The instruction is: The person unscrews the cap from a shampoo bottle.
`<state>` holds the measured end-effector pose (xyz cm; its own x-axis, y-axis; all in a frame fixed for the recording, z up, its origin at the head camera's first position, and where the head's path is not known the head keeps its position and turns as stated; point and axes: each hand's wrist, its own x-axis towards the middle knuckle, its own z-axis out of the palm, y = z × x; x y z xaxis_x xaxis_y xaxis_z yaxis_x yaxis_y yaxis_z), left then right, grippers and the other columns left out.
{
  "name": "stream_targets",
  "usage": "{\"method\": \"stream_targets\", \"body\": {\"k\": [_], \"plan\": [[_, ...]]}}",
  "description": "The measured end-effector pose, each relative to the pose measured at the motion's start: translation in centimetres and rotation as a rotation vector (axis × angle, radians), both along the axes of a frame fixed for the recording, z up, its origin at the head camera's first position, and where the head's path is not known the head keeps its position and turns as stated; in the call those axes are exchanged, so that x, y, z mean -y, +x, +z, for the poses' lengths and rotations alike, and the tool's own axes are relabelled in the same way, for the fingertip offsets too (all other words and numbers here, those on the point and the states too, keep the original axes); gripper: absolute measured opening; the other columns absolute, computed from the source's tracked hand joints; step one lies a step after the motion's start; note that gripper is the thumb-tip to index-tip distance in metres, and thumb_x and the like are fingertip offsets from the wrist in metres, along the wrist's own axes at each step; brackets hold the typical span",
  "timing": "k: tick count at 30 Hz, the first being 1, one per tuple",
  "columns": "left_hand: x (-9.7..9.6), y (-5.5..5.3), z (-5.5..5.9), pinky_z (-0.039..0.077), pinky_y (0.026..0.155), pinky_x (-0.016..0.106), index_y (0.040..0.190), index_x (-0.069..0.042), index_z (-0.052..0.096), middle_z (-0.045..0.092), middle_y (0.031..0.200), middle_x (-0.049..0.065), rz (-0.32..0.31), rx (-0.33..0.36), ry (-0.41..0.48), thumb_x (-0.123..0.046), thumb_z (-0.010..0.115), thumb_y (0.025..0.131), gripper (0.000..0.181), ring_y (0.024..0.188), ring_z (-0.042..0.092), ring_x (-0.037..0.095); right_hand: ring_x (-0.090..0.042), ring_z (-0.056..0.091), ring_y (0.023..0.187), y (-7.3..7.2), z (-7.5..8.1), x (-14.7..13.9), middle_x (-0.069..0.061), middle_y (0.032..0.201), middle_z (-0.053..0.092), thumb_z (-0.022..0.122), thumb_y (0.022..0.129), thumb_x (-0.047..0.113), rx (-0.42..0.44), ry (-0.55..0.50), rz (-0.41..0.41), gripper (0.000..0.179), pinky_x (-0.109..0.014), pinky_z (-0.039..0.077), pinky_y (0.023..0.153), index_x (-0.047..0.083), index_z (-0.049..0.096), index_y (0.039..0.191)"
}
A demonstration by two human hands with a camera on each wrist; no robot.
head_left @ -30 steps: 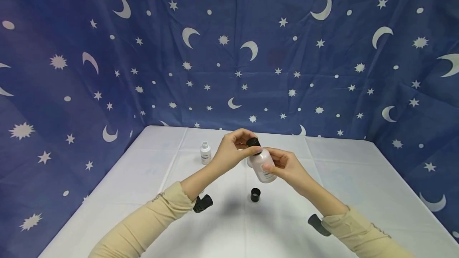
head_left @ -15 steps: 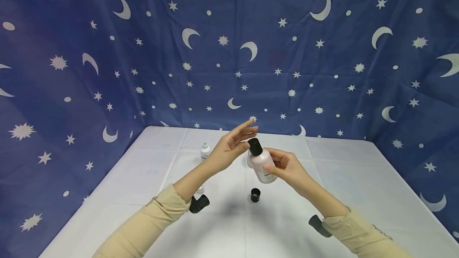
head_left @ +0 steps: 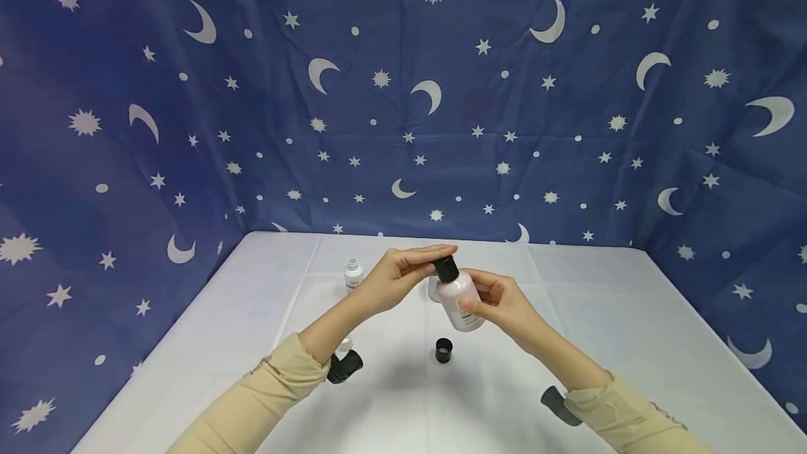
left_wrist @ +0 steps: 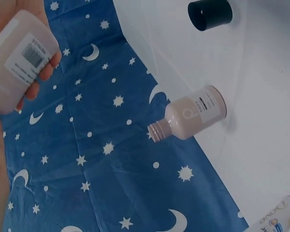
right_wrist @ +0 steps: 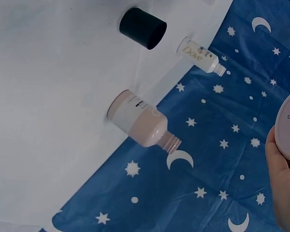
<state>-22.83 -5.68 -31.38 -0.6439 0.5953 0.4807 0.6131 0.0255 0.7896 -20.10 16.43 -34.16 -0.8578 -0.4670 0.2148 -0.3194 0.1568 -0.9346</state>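
My right hand (head_left: 501,300) holds a pale pink bottle (head_left: 459,303) above the table, tilted to the left, thumb on the near side. A black screw cap (head_left: 447,269) sits on its neck. Straight fingers of my left hand (head_left: 391,279) lie over the top of that cap, with the thumb near its side. The left wrist view shows the held bottle's barcode label; only its round base appears in the right wrist view. Behind it on the table stands an uncapped pink bottle (right_wrist: 140,121) with a bare threaded neck, mostly hidden in the head view.
A second black cap (head_left: 443,350) lies on the white table (head_left: 630,328) below the hands. An uncapped white Dove bottle (head_left: 354,276) stands at the back left. Near my left wrist is a small white object (head_left: 345,344), partly hidden. A blue starry curtain (head_left: 378,104) encloses the table.
My left hand gripped the held bottle's cap, then came off it with fingers spread. Now its fingers are back over the cap's top. The right hand keeps its hold; the head view has shifted slightly.
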Motion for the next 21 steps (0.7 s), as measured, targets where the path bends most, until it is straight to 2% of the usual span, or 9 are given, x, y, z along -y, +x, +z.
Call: {"method": "stream_targets", "body": {"k": [5,9,10,13,17,21], "plan": [[-0.1,0.5,-0.4,0.05,0.095,0.026,0.123,0.006,0.057,0.055,0.13,0.02,0.071,0.073,0.035,-0.002,0.058,0.091,0.034,0.123,0.053,0.03,-0.005,0.064,0.097,0.3,-0.3,-0.2,-0.031,0.124,0.056,0.065,0.089,0.027,0.009,0.013,-0.004,0.06,-0.035,0.055,0.087,-0.01,0.045,0.133],[-0.4,0.9,-0.4,0.055,0.085,0.025,0.114,0.006,0.064,0.062,0.121,0.02,0.173,0.106,0.074,-0.003,0.066,0.085,0.03,0.109,0.063,0.03,-0.005,0.063,0.097,0.4,-0.4,-0.2,-0.032,0.124,0.055,0.066,0.089,0.026,0.01,0.008,-0.013,0.062,-0.032,0.055,0.087,-0.011,0.044,0.133],[-0.5,0.9,-0.3,0.056,0.083,0.025,0.111,0.006,0.066,0.064,0.118,0.02,0.199,0.097,0.085,-0.003,0.067,0.084,0.028,0.105,0.065,0.031,-0.006,0.064,0.097,0.3,-0.3,-0.2,-0.032,0.125,0.055,0.066,0.089,0.027,0.008,0.007,-0.016,0.062,-0.031,0.055,0.087,-0.011,0.044,0.133],[-0.9,0.9,-0.1,0.058,0.076,0.025,0.102,0.005,0.07,0.069,0.107,0.02,0.262,0.055,0.117,-0.003,0.071,0.081,0.023,0.09,0.07,0.019,-0.016,0.064,0.102,0.3,-0.1,-0.1,-0.032,0.126,0.054,0.066,0.089,0.027,-0.003,0.01,-0.025,0.062,-0.033,0.055,0.087,-0.011,0.044,0.133],[-1.2,0.9,0.1,0.058,0.073,0.026,0.093,0.004,0.071,0.069,0.095,0.019,0.312,0.003,0.146,-0.001,0.075,0.077,0.017,0.077,0.066,0.004,-0.02,0.064,0.104,0.2,0.2,0.0,-0.03,0.126,0.055,0.066,0.089,0.026,0.002,0.017,-0.035,0.061,-0.033,0.055,0.088,-0.01,0.044,0.134],[-1.4,1.1,0.1,0.058,0.079,0.025,0.085,0.006,0.069,0.067,0.097,0.019,0.332,-0.021,0.182,-0.001,0.075,0.076,0.013,0.086,0.067,0.016,-0.01,0.064,0.099,0.1,0.3,0.1,-0.031,0.125,0.055,0.067,0.089,0.024,-0.003,0.008,-0.036,0.06,-0.029,0.055,0.086,-0.011,0.045,0.133]]}}
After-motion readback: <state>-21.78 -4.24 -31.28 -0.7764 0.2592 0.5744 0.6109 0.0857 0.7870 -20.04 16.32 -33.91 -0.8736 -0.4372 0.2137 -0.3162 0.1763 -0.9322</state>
